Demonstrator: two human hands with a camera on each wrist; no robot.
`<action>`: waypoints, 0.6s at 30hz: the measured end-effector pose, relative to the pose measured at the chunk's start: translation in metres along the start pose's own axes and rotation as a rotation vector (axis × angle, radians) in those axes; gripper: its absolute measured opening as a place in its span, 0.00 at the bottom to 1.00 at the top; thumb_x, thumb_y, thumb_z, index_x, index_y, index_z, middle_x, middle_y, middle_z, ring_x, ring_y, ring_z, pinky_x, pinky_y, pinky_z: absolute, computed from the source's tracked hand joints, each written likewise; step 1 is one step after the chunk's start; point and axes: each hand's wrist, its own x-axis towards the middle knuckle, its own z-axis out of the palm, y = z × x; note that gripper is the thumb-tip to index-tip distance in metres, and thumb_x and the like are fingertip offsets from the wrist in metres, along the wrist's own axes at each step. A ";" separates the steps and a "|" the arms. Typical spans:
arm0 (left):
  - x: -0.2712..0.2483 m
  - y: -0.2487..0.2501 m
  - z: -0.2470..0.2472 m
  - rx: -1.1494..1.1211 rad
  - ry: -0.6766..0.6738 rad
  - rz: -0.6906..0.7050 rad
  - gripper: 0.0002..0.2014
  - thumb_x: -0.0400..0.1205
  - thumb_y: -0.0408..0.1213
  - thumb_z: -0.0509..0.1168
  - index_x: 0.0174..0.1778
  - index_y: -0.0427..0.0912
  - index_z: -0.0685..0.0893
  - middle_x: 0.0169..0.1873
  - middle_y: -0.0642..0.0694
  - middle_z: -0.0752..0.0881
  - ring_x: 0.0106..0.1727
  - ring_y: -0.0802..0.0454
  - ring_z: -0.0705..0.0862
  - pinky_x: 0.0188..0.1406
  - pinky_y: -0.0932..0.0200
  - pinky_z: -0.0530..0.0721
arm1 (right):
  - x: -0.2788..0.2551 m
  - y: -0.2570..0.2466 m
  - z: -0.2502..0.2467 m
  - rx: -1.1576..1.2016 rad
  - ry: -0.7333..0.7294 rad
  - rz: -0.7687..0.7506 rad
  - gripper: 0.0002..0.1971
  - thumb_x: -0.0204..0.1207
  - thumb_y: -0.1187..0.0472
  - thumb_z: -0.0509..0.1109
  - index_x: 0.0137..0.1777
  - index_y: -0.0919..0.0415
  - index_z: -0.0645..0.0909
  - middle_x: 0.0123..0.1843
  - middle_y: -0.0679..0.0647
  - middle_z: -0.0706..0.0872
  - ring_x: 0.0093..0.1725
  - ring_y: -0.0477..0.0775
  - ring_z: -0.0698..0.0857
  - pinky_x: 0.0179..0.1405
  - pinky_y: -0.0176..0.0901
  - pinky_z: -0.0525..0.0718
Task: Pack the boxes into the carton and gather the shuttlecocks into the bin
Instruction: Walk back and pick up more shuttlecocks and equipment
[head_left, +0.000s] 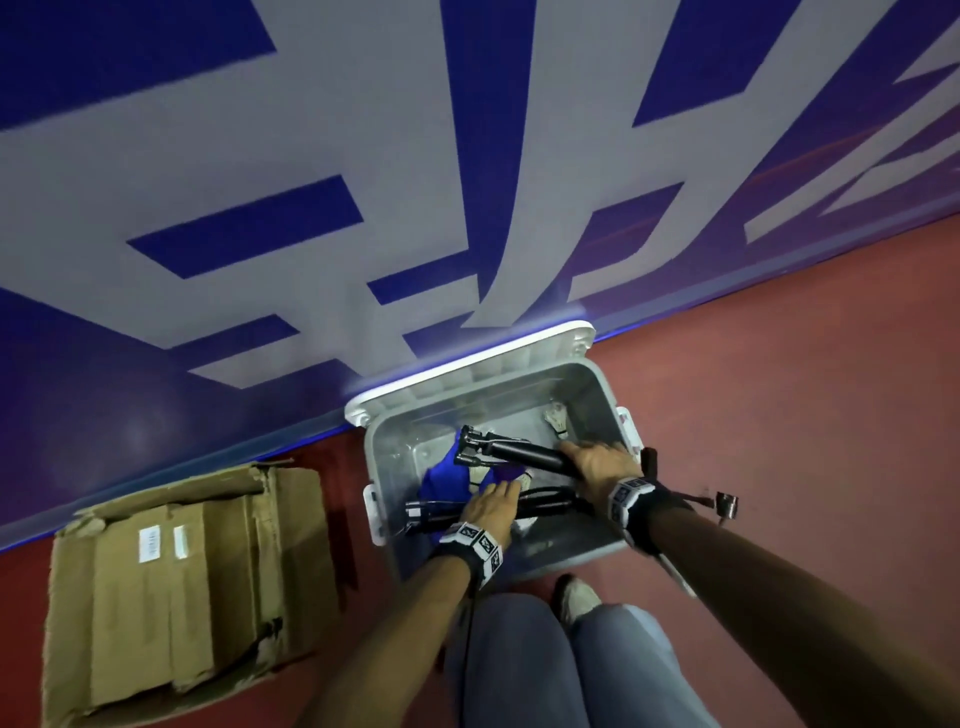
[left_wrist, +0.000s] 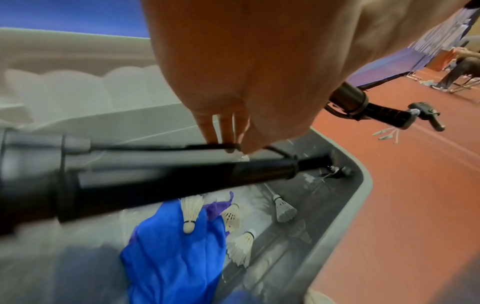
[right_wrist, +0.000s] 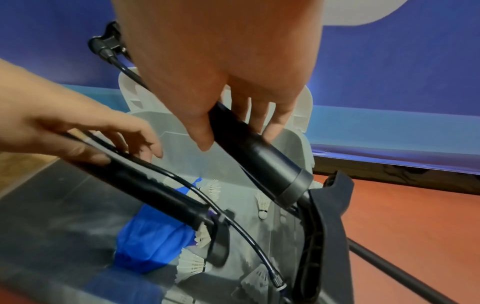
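Shuttlecocks (left_wrist: 284, 209) already lay in the bin (head_left: 608, 395), boxes (head_left: 150, 587) in the carton (head_left: 291, 519); each hand, left (head_left: 491, 506) and right (head_left: 597, 460), gripped a black pump.

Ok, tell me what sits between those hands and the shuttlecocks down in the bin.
Each hand grips a black pump: left hand, right hand. Both pumps span the bin above the shuttlecocks. A blue cloth lies among them, one resting on it.
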 end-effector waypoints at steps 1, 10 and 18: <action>0.006 0.000 0.003 -0.033 -0.010 0.004 0.37 0.81 0.26 0.69 0.86 0.46 0.63 0.78 0.42 0.74 0.79 0.38 0.74 0.78 0.43 0.74 | 0.008 -0.001 0.005 -0.009 0.019 -0.021 0.26 0.77 0.53 0.70 0.75 0.44 0.72 0.68 0.51 0.84 0.69 0.61 0.83 0.68 0.54 0.74; -0.019 -0.048 0.002 -0.192 -0.025 -0.095 0.22 0.82 0.29 0.61 0.74 0.43 0.76 0.74 0.38 0.80 0.75 0.36 0.79 0.74 0.42 0.77 | 0.057 -0.056 -0.004 -0.114 0.039 -0.150 0.23 0.83 0.56 0.65 0.78 0.43 0.73 0.67 0.54 0.84 0.70 0.62 0.82 0.74 0.56 0.69; -0.122 -0.070 -0.067 -0.400 0.137 -0.257 0.20 0.81 0.31 0.60 0.64 0.55 0.83 0.58 0.47 0.90 0.62 0.41 0.88 0.63 0.54 0.84 | -0.005 -0.115 -0.095 0.103 0.029 -0.056 0.23 0.79 0.56 0.68 0.75 0.51 0.78 0.73 0.57 0.82 0.73 0.64 0.81 0.74 0.56 0.78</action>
